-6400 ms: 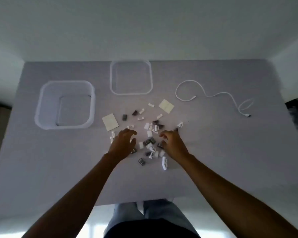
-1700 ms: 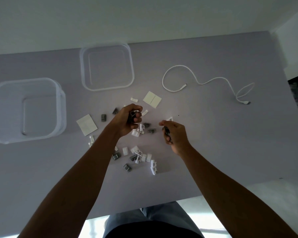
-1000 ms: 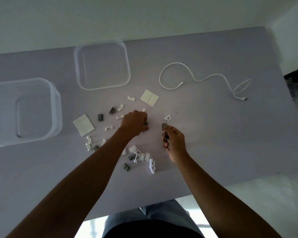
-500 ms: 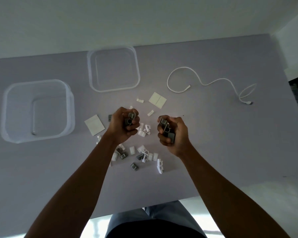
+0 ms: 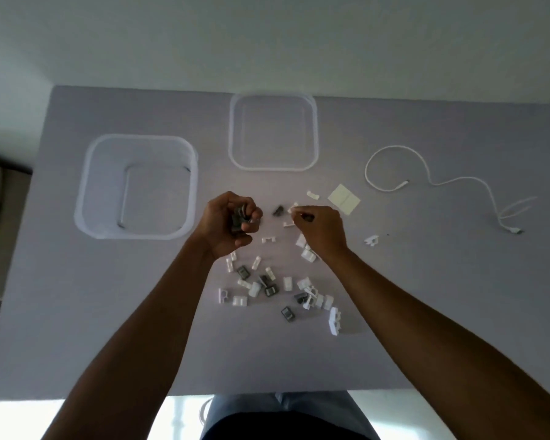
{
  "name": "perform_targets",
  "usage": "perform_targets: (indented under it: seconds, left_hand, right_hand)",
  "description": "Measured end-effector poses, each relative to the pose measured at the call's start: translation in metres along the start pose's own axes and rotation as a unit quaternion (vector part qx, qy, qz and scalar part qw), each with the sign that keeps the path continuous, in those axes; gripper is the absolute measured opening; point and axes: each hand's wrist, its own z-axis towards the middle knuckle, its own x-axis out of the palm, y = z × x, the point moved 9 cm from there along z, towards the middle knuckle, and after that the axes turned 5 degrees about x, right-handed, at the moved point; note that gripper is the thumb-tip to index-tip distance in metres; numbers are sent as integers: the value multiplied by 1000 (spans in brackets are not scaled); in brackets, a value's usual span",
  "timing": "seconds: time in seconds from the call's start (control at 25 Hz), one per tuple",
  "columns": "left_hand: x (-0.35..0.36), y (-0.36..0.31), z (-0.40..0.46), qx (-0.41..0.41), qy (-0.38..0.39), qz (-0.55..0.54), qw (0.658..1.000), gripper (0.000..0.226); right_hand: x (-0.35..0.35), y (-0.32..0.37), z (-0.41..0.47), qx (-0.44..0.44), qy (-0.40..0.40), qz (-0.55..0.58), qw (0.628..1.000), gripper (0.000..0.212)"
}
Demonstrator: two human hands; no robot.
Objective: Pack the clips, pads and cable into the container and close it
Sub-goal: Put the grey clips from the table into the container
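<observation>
Clips (image 5: 269, 285) lie scattered in grey and white across the middle of the grey desk (image 5: 426, 296), most of them in a loose heap nearer the person than the clear container (image 5: 137, 187), which stands open and looks empty. Its lid (image 5: 272, 132) lies flat to the right of the container, slightly farther back. The left hand (image 5: 227, 225) hovers just right of the container, its fingers curled tight around a small bunch of grey clips (image 5: 238, 215). The right hand (image 5: 321, 230) sits farther right of the container, thumb and forefinger pinched together on a small white clip (image 5: 293, 208). A dark clip (image 5: 278, 210) rests on the desk between the two hands. One cream adhesive pad (image 5: 344, 199) lies beyond the right hand, well right of the container. The white cable (image 5: 426, 173) snakes over the desk farthest from the container, with its plug end (image 5: 515, 230) toward the desk's right edge.
</observation>
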Motion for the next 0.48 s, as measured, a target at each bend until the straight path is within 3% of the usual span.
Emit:
perform_targets:
  seconds: [0.12, 0.28, 0.4, 0.48]
  left_hand:
    - [-13, -3, -1, -6, -23, 26, 999, 26]
    - [-44, 4, 4, -38, -110, 97, 988, 25]
    - [-68, 10, 5, -66, -204, 177, 961, 25]
    - [-84, 3, 9, -54, -266, 293, 917, 35]
  right_hand:
    - [30, 17, 21, -43, 60, -148, 986, 33]
    - [60, 19, 38, -67, 115, -230, 964, 40]
    - [66, 12, 39, -81, 95, -257, 958, 27]
    - [64, 11, 37, -93, 70, -258, 959, 20]
